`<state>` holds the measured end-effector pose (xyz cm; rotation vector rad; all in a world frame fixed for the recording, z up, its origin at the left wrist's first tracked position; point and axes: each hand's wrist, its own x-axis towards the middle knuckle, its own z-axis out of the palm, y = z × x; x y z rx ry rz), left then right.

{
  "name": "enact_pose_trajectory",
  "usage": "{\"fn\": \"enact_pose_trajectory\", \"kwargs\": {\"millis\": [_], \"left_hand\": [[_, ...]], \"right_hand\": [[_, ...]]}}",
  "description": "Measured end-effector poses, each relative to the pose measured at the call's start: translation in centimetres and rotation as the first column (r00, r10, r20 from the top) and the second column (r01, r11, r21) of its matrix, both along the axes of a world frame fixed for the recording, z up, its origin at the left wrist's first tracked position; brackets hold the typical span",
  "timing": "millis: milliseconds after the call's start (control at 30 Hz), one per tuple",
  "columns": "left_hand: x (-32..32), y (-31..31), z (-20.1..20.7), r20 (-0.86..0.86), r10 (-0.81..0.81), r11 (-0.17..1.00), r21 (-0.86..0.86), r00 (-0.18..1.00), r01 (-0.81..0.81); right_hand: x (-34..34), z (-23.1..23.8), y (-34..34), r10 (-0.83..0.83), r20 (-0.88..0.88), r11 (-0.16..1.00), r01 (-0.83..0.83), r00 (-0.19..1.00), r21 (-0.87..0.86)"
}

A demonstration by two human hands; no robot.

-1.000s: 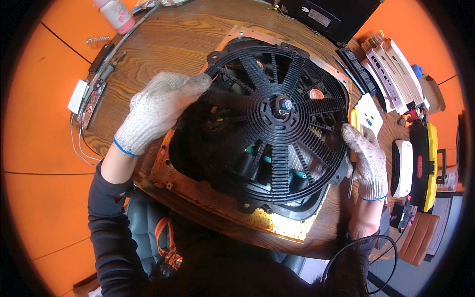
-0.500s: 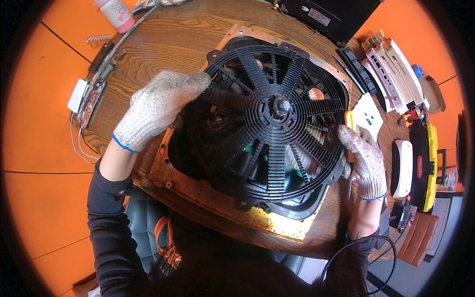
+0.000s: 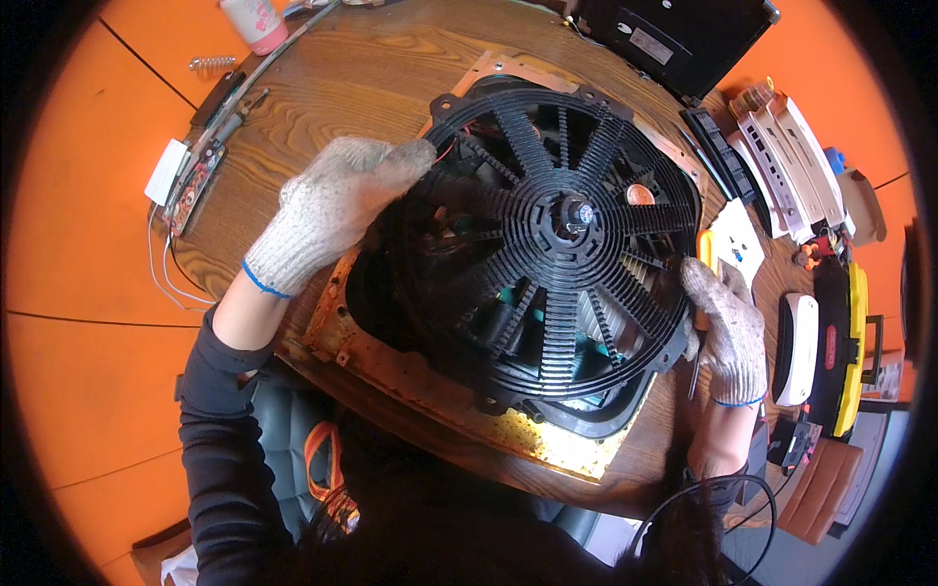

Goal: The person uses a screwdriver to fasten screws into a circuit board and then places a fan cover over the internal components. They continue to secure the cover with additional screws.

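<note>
A round black plastic fan grille (image 3: 560, 337), with ribbed spokes and a central hub, rests tilted over a square metal frame (image 3: 547, 444) with rusty and yellowish edges. Through its gaps show dark and teal parts and wires. My left hand (image 3: 337, 200), in a white knit glove, grips the grille's upper left rim, and a thin red wire (image 3: 447, 148) shows beside the fingertips. At the right rim my gloved right hand (image 3: 731, 327) is closed on the grille. A screwdriver with a yellow handle (image 3: 705, 249) runs beneath that hand; whether it is held I cannot tell.
Beyond the frame stands a black case (image 3: 674, 44). To the right are white router-like boxes (image 3: 782, 171), a white rounded device (image 3: 798, 349) and a black and yellow toolbox (image 3: 848, 342). Wires, a white adapter (image 3: 167, 171) and a pink-white bottle (image 3: 256, 24) line the left edge.
The whole view has shifted slightly, so everything sits a little further right and lower. Both hands keep their places on the grille's rim.
</note>
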<state>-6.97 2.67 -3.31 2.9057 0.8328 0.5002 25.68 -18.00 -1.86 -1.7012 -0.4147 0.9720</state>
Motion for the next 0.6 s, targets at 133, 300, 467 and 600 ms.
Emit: {"fn": "enact_pose_trajectory", "kwargs": {"millis": [133,300,467,600], "left_hand": [[0.1,0.2,0.1,0.028,0.004,0.998,0.058,1.000,-0.006],[0.5,-0.3,0.8,0.085,-0.056,0.998,0.017,0.995,0.055],[0.8,-0.6,1.5,-0.016,-0.039,0.994,0.098,0.999,0.040],[0.5,-0.4,1.2,-0.018,-0.079,0.996,0.046,0.997,0.080]], "right_hand": [[-0.1,0.2,-0.2,-0.005,-0.036,1.000,0.006,0.999,0.021],[-0.6,-0.1,-0.1,-0.030,-0.002,0.989,0.030,1.000,0.144],[-0.4,0.1,-0.1,-0.023,0.082,0.999,0.021,0.996,0.024],[-0.2,0.7,-0.4,0.028,0.065,1.000,-0.028,0.998,0.000]]}}
